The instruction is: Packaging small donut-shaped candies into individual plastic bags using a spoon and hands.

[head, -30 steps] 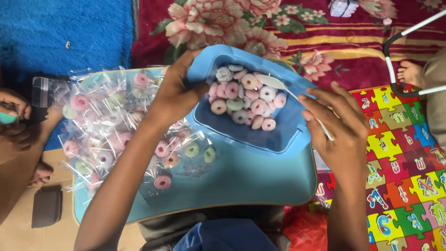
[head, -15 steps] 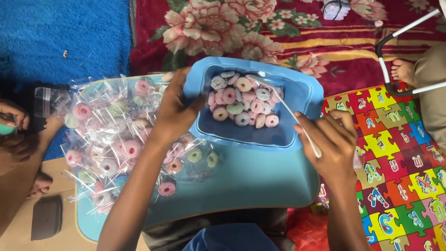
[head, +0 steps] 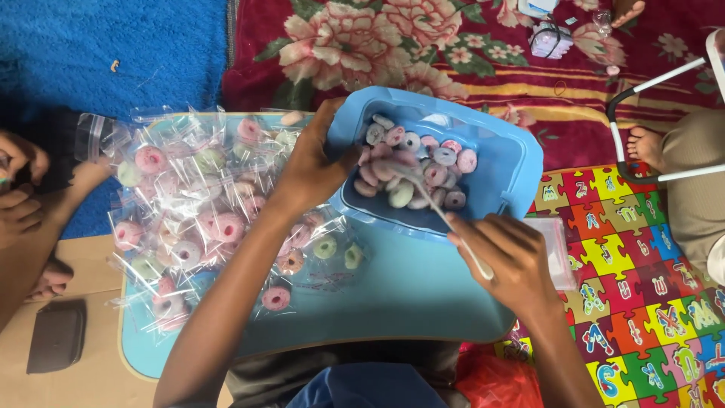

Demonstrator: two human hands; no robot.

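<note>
My left hand grips the near-left rim of a light blue tub and tilts it on a blue lap table. Inside the tub lie several sugar-coated ring candies in pink, white and green. My right hand holds a thin white spoon whose bowl reaches in among the candies. Left of the tub, a heap of small clear bags, each with a ring candy in it, covers the table's left half.
Another person's hands are at the left edge beside a clear bag. A bare foot and a white metal frame are at the right. A colourful puzzle mat, a floral red blanket and a blue rug surround the table.
My right hand has moved left and brought the spoon's bowl into the candies. The tub has shifted slightly right as the view moved; my left hand keeps its grip on the rim.
</note>
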